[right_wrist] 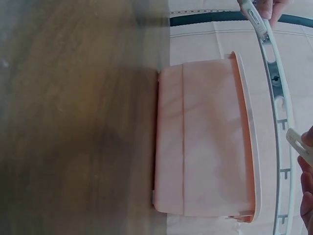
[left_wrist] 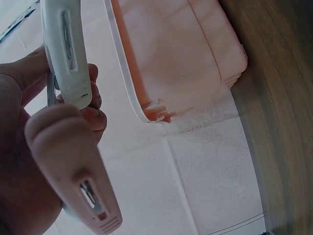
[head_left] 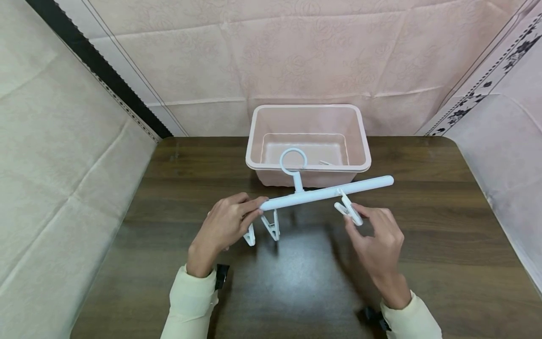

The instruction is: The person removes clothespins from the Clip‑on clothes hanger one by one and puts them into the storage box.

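A pale blue clip hanger (head_left: 326, 193), a straight bar with a ring on top, is held in the air above the table, its right end slightly higher. My left hand (head_left: 226, 221) grips the bar's left end, where two clothes clips (head_left: 273, 227) hang below. In the left wrist view a white clip (left_wrist: 73, 54) and a pinkish clip (left_wrist: 78, 171) show close beside the fingers. My right hand (head_left: 377, 235) pinches another white clip (head_left: 350, 209) between thumb and fingers, its far end at the bar's underside. Along that underside, small hooks show in the right wrist view.
Behind the hanger, a pink plastic bin (head_left: 306, 178) stands at the back of the brown wooden table (head_left: 296, 292). A few small pale pieces (head_left: 325, 163) lie inside it. Patterned cloth (head_left: 313, 61) covers the wall behind and the sides.
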Action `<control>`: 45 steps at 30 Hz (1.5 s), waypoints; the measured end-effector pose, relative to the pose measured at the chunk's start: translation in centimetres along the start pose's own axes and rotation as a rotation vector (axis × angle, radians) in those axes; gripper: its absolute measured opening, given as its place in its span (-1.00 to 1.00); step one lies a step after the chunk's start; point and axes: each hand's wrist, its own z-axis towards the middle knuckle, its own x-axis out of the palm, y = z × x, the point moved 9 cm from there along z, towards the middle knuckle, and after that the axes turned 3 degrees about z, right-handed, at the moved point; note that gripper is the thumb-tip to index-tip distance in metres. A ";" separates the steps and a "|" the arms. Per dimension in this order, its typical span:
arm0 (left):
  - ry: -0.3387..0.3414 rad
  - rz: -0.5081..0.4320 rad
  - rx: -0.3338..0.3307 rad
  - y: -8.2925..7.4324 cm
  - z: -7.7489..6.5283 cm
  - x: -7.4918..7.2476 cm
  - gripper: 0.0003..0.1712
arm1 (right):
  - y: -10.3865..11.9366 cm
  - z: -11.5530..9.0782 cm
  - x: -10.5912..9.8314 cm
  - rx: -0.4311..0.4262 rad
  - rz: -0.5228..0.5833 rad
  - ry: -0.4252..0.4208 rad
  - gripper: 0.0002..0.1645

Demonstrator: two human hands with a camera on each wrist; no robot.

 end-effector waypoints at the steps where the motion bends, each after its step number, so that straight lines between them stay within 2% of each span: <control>1: 0.000 -0.001 0.001 0.0 0.0 0.0 -0.66 | 0.0 0.2 0.0 0.000 0.000 -0.001 -0.71; 12: 0.012 0.006 0.004 0.0 0.2 0.2 -0.66 | -1.1 3.0 -0.6 0.039 -0.024 -0.016 -0.70; 22: 0.022 0.014 0.002 0.0 0.3 0.0 -0.65 | -2.8 6.6 -0.5 0.062 -0.065 0.054 -0.69; 27: 0.029 0.018 -0.010 0.1 0.1 0.0 -0.65 | -3.5 8.1 0.6 0.068 -0.084 0.133 -0.68; 34: 0.027 0.017 -0.016 0.2 -0.1 0.0 -0.65 | -4.8 9.7 1.7 0.046 -0.094 0.174 -0.68; 45: 0.039 0.015 -0.026 0.2 -0.1 0.1 -0.66 | -7.0 10.5 3.3 0.097 -0.096 0.253 -0.70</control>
